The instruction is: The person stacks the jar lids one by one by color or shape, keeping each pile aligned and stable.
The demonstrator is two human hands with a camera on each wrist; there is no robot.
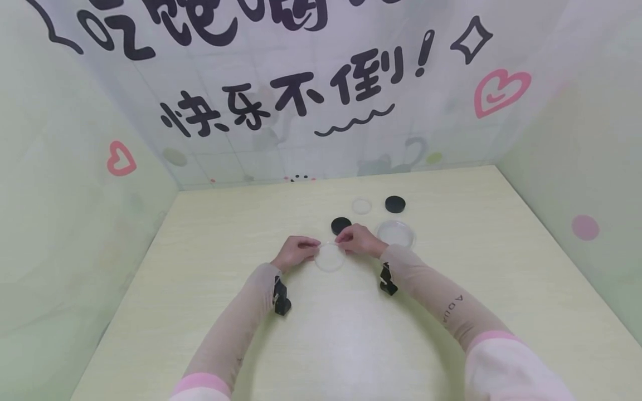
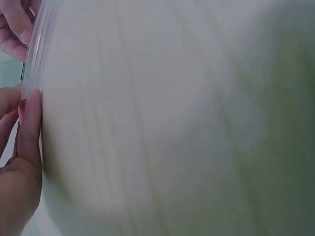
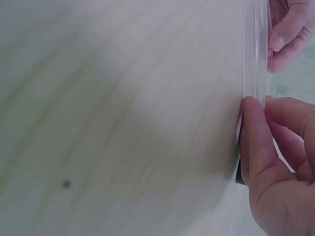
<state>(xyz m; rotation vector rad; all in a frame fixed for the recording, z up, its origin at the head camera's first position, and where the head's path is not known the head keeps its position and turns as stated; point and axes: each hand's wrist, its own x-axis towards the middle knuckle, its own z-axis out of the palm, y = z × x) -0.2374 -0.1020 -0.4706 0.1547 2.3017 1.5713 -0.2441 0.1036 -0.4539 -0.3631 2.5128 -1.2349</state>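
Note:
A clear, shallow round petri dish (image 1: 330, 262) is between the two hands over the middle of the table. The left hand (image 1: 296, 252) pinches its left edge between thumb and fingers. On the opposite edge, the right hand (image 1: 362, 240) pinches the rim the same way. Both wrist views show the dish's transparent side wall (image 2: 38, 51) edge-on, with thumb and fingertips on it. A black round disc (image 1: 341, 225) lies just behind the right fingers, partly covered by them. Whether the dish touches the table cannot be told.
Beside the right wrist sits a larger clear round dish (image 1: 396, 234), partly behind the sleeve. Farther back are a small clear disc (image 1: 361, 206) and a second black disc (image 1: 395, 204). Printed cloth walls (image 1: 301, 150) stand behind and at both sides of the table (image 1: 215, 223).

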